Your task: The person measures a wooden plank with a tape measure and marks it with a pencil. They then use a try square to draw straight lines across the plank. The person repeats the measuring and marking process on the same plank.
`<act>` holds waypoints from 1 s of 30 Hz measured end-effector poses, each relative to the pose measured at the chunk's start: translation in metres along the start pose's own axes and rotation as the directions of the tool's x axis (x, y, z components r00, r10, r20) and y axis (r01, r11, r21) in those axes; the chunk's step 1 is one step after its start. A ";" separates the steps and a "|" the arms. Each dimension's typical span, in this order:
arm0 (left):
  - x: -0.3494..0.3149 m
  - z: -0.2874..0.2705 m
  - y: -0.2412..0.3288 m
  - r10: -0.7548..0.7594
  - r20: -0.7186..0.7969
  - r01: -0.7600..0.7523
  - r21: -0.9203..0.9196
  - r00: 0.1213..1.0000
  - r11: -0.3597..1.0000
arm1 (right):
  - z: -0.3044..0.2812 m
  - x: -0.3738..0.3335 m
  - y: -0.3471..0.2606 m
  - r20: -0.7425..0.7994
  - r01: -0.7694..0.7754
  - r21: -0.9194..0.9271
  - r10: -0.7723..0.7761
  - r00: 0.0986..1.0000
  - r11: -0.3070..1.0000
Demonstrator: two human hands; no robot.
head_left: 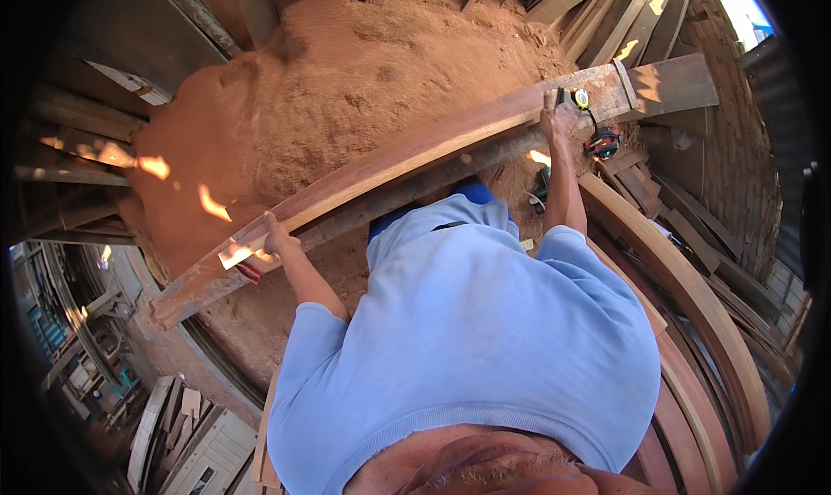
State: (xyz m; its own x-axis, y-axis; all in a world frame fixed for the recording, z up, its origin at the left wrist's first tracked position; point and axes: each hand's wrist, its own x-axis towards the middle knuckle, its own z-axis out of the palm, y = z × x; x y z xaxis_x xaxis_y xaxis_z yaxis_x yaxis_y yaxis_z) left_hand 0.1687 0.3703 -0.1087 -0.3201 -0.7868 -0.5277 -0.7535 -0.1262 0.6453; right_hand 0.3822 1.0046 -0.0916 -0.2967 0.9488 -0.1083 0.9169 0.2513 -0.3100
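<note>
A long reddish-brown wooden board (407, 148) lies slantwise in front of me, low at the left and higher at the right. It rests on a weathered beam (186, 294) that sticks out past its left end. My left hand (275, 238) is closed round the board's near edge by its left end. Toward the right end, my right hand (560, 120) is closed at the board's edge, its fingertips partly hidden. Right beside it sits a yellow and black tape measure (581, 99). A small red-handled tool (248, 272) lies just below my left hand.
A mound of orange-brown sawdust (372, 71) spreads beyond the board. Near my right forearm is a red and black power tool (603, 142) with a cable. Long curved planks (692, 296) lie at my right, and leaning boards (619, 19) ring the far side.
</note>
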 end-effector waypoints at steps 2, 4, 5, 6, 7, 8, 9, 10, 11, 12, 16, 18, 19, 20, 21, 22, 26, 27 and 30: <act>0.045 -0.034 -0.025 0.289 -0.086 -0.258 0.267 0.954 0.929 | -0.039 -0.031 -0.028 -0.115 0.021 0.155 -0.003 0.993 0.988; 0.032 -0.017 -0.030 0.626 0.027 -0.573 0.435 0.780 0.695 | -0.048 -0.023 0.005 -0.090 -0.007 0.121 0.018 0.996 0.993; -0.005 -0.010 -0.028 0.778 0.113 -0.733 0.438 0.619 0.520 | -0.059 -0.026 0.015 -0.052 -0.033 0.068 0.037 0.998 0.997; -0.045 -0.006 -0.024 0.888 0.185 -0.853 0.416 0.420 0.317 | -0.057 -0.027 0.029 -0.136 0.038 0.118 -0.021 0.990 0.992; -0.076 0.004 -0.020 0.884 0.322 -0.919 0.313 0.340 0.240 | -0.053 -0.026 0.037 -0.217 0.120 0.170 -0.082 0.973 0.978; -0.102 0.013 -0.018 0.867 0.432 -0.962 0.213 0.250 0.171 | -0.065 -0.035 0.023 -0.077 0.073 0.162 -0.061 0.995 0.984; -0.130 0.033 -0.021 0.839 0.536 -0.995 0.087 0.093 0.055 | -0.051 -0.031 0.039 -0.174 0.167 0.157 -0.140 0.975 0.973; -0.158 0.049 -0.025 0.792 0.608 -0.998 -0.038 -0.065 -0.052 | -0.049 -0.034 0.039 -0.193 0.176 0.224 -0.133 0.972 0.959; -0.192 0.060 -0.028 0.686 0.713 -0.988 -0.068 -0.146 -0.140 | -0.051 -0.043 0.033 -0.216 0.186 0.288 -0.125 0.968 0.939; -0.226 0.068 -0.031 0.560 0.801 -0.970 -0.104 -0.213 -0.221 | -0.061 -0.048 0.021 -0.226 0.213 0.368 -0.135 0.965 0.905; -0.286 0.102 -0.062 0.252 0.964 -0.942 0.002 -0.088 -0.337 | -0.092 -0.024 -0.017 -0.270 0.281 0.364 -0.188 0.944 0.888; -0.288 0.117 -0.076 0.253 0.965 -0.923 0.028 -0.076 -0.384 | -0.080 0.028 -0.006 -0.200 0.226 0.251 -0.178 0.964 0.941; -0.294 0.119 -0.075 0.252 0.965 -0.928 0.033 -0.067 -0.372 | -0.069 0.055 0.012 -0.219 0.256 0.190 -0.213 0.952 0.948; -0.297 0.117 -0.074 0.270 0.961 -0.932 0.052 -0.050 -0.358 | -0.057 0.073 0.028 -0.147 0.213 0.124 -0.195 0.970 0.969; -0.295 0.117 -0.077 0.310 0.947 -0.933 0.035 -0.084 -0.359 | -0.046 0.097 0.044 -0.090 0.179 0.057 -0.174 0.981 0.982; -0.295 0.121 -0.080 0.320 0.942 -0.928 0.024 -0.104 -0.372 | -0.036 0.127 0.060 -0.045 0.142 -0.012 -0.142 0.989 0.990; -0.298 0.119 -0.077 0.307 0.951 -0.922 0.081 -0.043 -0.378 | -0.012 0.165 0.091 0.064 0.071 -0.188 -0.060 0.996 0.980; -0.303 0.121 -0.076 0.307 0.951 -0.923 0.082 -0.041 -0.377 | -0.008 0.170 0.097 0.061 0.078 -0.217 -0.066 0.996 0.973; -0.306 0.119 -0.075 0.333 0.943 -0.926 0.105 -0.023 -0.362 | 0.009 0.177 0.090 0.195 0.124 -0.250 -0.075 0.978 0.960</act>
State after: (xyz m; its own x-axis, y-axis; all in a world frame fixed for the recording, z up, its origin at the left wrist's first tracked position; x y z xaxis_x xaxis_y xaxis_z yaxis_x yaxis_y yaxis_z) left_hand 0.2551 0.6927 -0.0615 -0.7849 0.5456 -0.2938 0.5089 0.8380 0.1970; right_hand 0.4097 1.1938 -0.1475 -0.4113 0.8717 -0.2664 0.9105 0.4068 -0.0746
